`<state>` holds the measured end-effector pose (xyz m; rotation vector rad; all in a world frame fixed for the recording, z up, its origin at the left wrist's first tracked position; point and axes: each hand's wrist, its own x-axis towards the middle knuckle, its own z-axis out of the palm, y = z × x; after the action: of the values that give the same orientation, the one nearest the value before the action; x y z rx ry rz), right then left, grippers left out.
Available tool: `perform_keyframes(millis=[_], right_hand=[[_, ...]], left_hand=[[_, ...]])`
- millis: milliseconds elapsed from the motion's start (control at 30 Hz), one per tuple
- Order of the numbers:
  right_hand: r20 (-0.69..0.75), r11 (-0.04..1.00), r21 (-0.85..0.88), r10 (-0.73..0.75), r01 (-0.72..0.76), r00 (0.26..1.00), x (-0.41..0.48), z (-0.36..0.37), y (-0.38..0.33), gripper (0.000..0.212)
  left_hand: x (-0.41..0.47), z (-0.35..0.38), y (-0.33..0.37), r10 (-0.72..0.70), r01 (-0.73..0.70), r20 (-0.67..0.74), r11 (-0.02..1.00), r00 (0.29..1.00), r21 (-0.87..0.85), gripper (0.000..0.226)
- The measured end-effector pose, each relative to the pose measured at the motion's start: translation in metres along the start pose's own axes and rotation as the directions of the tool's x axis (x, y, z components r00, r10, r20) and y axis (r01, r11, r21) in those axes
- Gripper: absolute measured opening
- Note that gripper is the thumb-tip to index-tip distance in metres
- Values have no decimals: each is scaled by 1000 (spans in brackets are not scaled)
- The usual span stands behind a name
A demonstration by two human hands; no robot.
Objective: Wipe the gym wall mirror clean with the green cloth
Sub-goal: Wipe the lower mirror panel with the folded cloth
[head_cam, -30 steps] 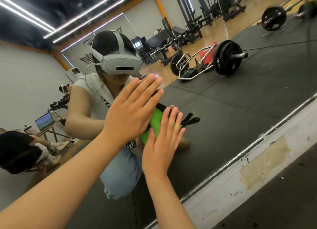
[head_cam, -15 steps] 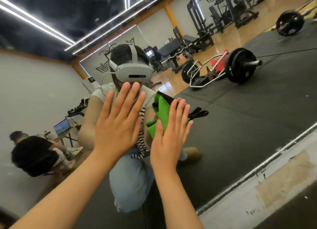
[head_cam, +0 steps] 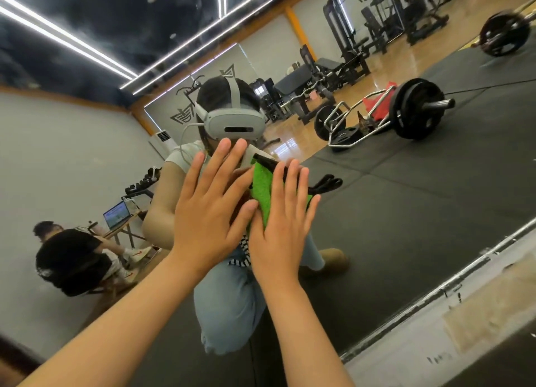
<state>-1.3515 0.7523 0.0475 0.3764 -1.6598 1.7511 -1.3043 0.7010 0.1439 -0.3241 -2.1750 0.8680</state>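
While both arms reach up to the large gym wall mirror [head_cam: 406,227], the right hand [head_cam: 280,233] lies flat with its fingers straight and slightly spread, pressing the bright green textured cloth [head_cam: 262,188] against the glass. The cloth sits under the right palm and fingers. It shows past the index finger and thumb on their left side, and a small corner peeks out beyond the little finger. The left hand [head_cam: 208,212] is open too, fingers straight and fanned upward, its thumb tip just beside the cloth's lower edge and close to the right thumb (whether the left palm actually touches the glass cannot be told). Above the left fingertips the mirror reflects a white head-worn headset [head_cam: 235,122]. To the right of the right fingertips, well apart, it reflects a black-plated steel barbell [head_cam: 414,108] on dark rubber flooring. Below the wrists runs the mirror's metal bottom trim [head_cam: 435,292].
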Motion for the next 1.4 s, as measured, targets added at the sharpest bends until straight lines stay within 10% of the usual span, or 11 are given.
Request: perform_keyframes(millis=[400,633,1400], right_hand=[[97,996,87,-15,6,995,-11,-19,12,74],[162,999,29,-17,12,987,-10,-16,15,86],[-116,960,51,280,-275,953,-34,-23,71,66]], left_hand=[[25,-22,10,-230,213,-128,968,965,-132,16],[11,-4,29,341,-348,-97,934,935,-73,35],[37,11,1,407,-451,194,804,893,388,63]])
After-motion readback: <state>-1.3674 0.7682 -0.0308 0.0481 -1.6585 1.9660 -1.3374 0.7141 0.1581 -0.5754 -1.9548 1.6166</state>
